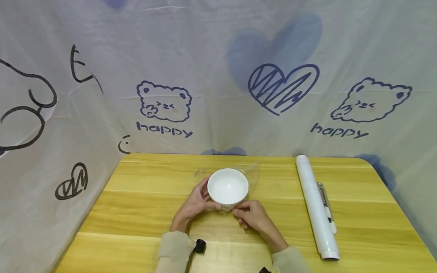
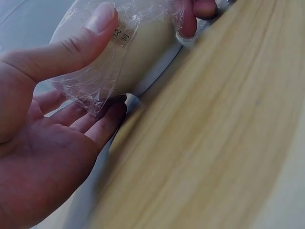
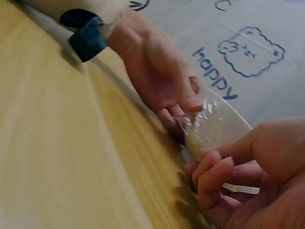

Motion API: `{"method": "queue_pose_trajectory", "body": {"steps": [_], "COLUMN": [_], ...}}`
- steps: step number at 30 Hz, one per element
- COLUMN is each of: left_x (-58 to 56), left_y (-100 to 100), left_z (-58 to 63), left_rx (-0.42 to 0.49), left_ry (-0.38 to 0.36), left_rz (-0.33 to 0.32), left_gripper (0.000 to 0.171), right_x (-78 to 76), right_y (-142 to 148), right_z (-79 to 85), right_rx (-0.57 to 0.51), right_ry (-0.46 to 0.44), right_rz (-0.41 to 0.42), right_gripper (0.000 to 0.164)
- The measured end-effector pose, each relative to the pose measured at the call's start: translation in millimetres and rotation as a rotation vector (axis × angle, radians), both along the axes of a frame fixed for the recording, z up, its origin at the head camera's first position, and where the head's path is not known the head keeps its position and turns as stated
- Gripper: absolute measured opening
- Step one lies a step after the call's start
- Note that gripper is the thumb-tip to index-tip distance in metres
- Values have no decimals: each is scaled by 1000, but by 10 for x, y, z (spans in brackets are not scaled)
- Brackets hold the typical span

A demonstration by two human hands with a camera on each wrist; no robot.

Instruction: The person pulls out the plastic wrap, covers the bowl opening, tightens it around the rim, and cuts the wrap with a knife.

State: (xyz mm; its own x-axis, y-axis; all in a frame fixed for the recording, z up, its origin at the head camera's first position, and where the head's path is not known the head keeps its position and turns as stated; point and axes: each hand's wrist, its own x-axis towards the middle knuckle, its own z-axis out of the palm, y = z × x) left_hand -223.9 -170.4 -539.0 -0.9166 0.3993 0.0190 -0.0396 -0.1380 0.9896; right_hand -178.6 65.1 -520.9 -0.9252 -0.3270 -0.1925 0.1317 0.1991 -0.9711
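Observation:
A white bowl (image 1: pixel 228 186) stands near the middle of the wooden table, its mouth facing up. Clear plastic film (image 2: pixel 138 33) clings in wrinkles to its outer side, with a small printed label (image 2: pixel 123 36) showing beneath. My left hand (image 1: pixel 195 201) holds the bowl from the left, thumb against the film-covered near side and fingers curving round the lower part. At the bowl's near right side, my right hand (image 1: pixel 253 215) pinches the edge of the film between thumb and curled fingers. More film lies spread flat behind the bowl, hard to make out in the head view.
A long roll of plastic film (image 1: pixel 315 208) lies on the right of the wooden table (image 1: pixel 143 212). Next to the roll is a grey and white utility knife (image 1: pixel 326 206). A pale cloth (image 1: pixel 211 76) with drawn bears and hearts hangs behind the table and along its sides.

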Motion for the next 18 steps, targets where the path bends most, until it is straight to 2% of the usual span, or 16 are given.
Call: {"method": "queue_pose_trajectory", "body": {"steps": [2, 5, 7, 11, 16, 18], "left_x": [-4, -9, -6, 4, 3, -3], "left_y": [-3, 5, 12, 26, 0, -13], "left_z": [1, -7, -10, 1, 4, 4], "left_rx": [3, 5, -6, -44, -44, -41], "left_ry": [5, 11, 20, 38, 47, 48], "left_rz": [-2, -24, -31, -22, -26, -39], "left_gripper": [112, 112, 112, 111, 106, 105], "right_x": [-24, -60, -78, -109, -139, -142], "right_y": [56, 182, 281, 419, 388, 346], "right_z": [31, 80, 108, 111, 9, -25], "right_rx": [-75, -129, -140, -162, -323, -383], "right_ry": [-92, -162, -170, -155, -232, -263], "right_rz": [43, 102, 94, 23, 63, 55], "right_gripper": [22, 27, 27, 27, 42, 45]}}
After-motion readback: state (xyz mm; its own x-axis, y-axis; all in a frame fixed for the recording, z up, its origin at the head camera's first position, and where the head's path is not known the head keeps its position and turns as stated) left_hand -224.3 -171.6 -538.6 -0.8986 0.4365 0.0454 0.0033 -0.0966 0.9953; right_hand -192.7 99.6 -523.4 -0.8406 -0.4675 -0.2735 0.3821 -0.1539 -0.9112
